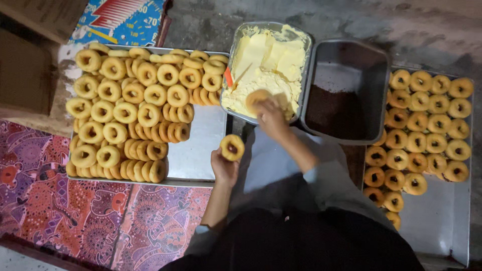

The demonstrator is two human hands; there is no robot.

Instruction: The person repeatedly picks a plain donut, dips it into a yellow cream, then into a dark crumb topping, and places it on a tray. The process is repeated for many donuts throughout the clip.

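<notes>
My left hand (pixel 224 168) holds up a plain golden doughnut (pixel 232 147) above the edge of the left metal tray (pixel 198 150). Further forward, my right hand (pixel 271 118) presses another doughnut (pixel 257 99) face down into pale yellow cream in a metal tub (pixel 266 70). An orange-handled spatula (pixel 229 78) lies in the cream at the tub's left side. The left tray carries several rows of plain doughnuts (pixel 125 108).
A dark tin (pixel 346 90) with brown chocolate sprinkles stands right of the cream tub. A right metal tray (pixel 442 221) holds several rows of doughnuts (pixel 422 125). Cardboard boxes (pixel 30 60) sit at the far left. A patterned red-purple cloth (pixel 75 211) covers the surface below.
</notes>
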